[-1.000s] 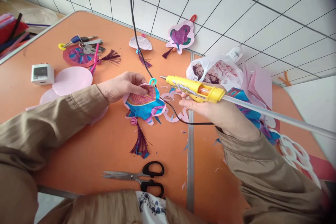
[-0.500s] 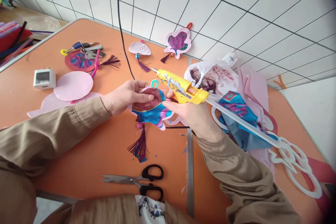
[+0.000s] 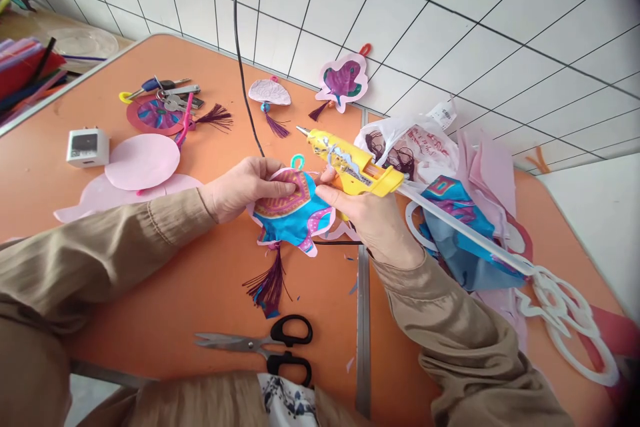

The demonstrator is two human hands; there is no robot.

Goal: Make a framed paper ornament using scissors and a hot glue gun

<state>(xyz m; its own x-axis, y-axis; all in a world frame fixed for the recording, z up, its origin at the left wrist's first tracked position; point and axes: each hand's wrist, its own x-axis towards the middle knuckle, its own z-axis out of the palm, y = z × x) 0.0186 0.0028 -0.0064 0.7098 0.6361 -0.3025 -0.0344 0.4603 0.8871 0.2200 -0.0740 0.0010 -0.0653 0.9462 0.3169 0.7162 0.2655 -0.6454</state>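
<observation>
My left hand [image 3: 250,185] pinches the left side of a fabric charm [image 3: 290,207], its thumb lying on the patterned face. The charm is blue and pink with a pink border, a turquoise loop at its top and a dark purple tassel [image 3: 269,280] hanging below. In my right hand [image 3: 373,217] is a yellow hot glue gun [image 3: 350,163], nozzle pointing up and left, with a long clear glue stick [image 3: 465,230] sticking out of its back. The right thumb lies close to the charm's right edge; whether it touches is unclear.
Open scissors [image 3: 255,343] lie at the front of the orange table [image 3: 165,293]. Finished-looking charms [image 3: 343,80], keys [image 3: 173,101], a white plug [image 3: 88,147] and pink pieces [image 3: 143,161] lie behind. At right are a plastic bag [image 3: 435,147], blue fabric [image 3: 455,247] and white cutouts [image 3: 560,307].
The charm has tilted so that more of its blue face and lower edge shows. Both hands keep their holds, and the glue gun stays nearly where it was.
</observation>
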